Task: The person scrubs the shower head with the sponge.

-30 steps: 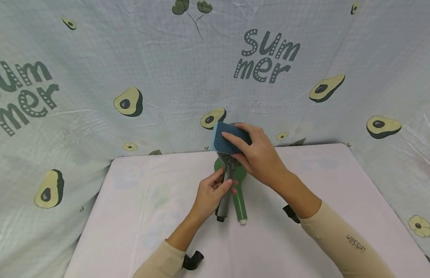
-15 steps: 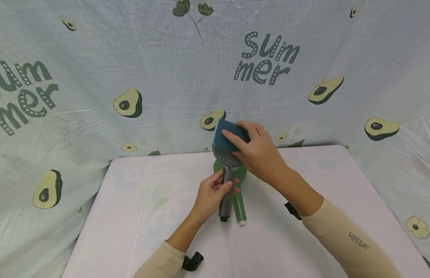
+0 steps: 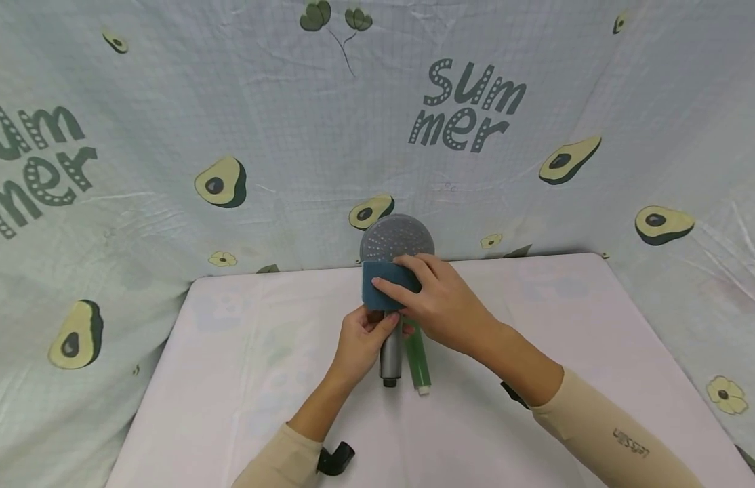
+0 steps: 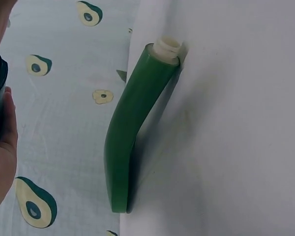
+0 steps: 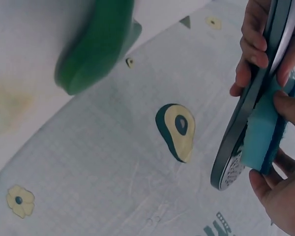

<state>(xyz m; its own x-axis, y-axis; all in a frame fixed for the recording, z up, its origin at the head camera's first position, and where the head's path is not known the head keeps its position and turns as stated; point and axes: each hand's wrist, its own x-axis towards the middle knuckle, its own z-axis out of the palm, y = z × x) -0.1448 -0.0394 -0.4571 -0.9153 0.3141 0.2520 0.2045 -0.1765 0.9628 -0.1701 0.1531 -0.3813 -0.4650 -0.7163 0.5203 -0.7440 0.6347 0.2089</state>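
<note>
My left hand [image 3: 358, 347] grips the handle of a grey shower head [image 3: 397, 237], its round dotted face turned toward me. My right hand [image 3: 453, 308] pinches a blue sponge [image 3: 371, 296] with a darker outer layer. Seen from the right wrist, the sponge [image 5: 259, 132] lies flat against the front of the shower head [image 5: 226, 152], where the face meets the handle. Behind them a green shower head [image 3: 417, 359] lies on the table. The left wrist view shows its curved green handle [image 4: 130, 108] with a white threaded end.
A black elbow-shaped piece [image 3: 337, 459] is by the left sleeve. Another black piece [image 3: 514, 394] is partly hidden under the right forearm. The pink-white table [image 3: 261, 339] ends at a patterned cloth backdrop [image 3: 292, 135].
My right hand has moved the sponge down the shower head, from the upper face to the neck, uncovering the face. The left hand keeps its grip and shifts slightly.
</note>
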